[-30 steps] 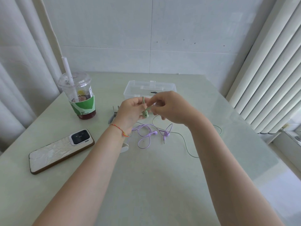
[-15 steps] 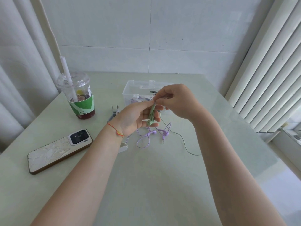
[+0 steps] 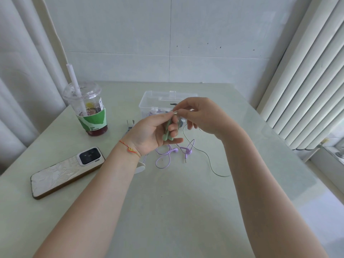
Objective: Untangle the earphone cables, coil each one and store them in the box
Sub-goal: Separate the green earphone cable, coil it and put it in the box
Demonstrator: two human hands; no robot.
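Green earphone cable (image 3: 167, 131) gripped by left hand (image 3: 149, 133); right hand (image 3: 202, 116) fingers pinching it.

A home, by the look; curtains (image 3: 22, 75), tiled wall (image 3: 167, 34), takeaway drink (image 3: 89, 110) and phone (image 3: 65, 172) on table (image 3: 176, 211).

A pale green tabletop (image 3: 167, 211) carries everything, its far edge against a tiled wall. At the far left stands a plastic cup (image 3: 89, 112) with a straw and a green sleeve, and nearer on the left a phone (image 3: 65, 173) lies face down. A clear box (image 3: 149, 101) sits toward the far middle, with a loose purple earphone cable (image 3: 167, 155) on the tabletop in front of it and a thin pale cable (image 3: 210, 161) curving just to its right.
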